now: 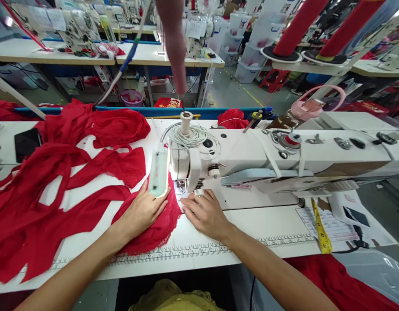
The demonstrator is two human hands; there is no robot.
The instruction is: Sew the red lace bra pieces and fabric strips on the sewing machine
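My left hand point(144, 211) lies flat on a red lace-edged fabric piece point(167, 224), its fingers spread left of the needle. Part of that hand is hidden by the pale green guard plate point(159, 172) of the white sewing machine point(238, 149). Close to the presser foot point(181, 185), my right hand point(205, 216) rests on the machine bed. Its thumb and forefinger come together at the fabric's right edge; what lies between them is too small to make out. The fabric's scalloped border curves towards me between the two hands.
More red fabric pieces point(79, 185) are heaped on the left, by a black phone point(27, 144). A printed ruler point(193, 250) runs along the front edge. At right lie a yellow tape measure point(320, 229) and papers point(335, 229). Red thread cones point(299, 26) stand above.
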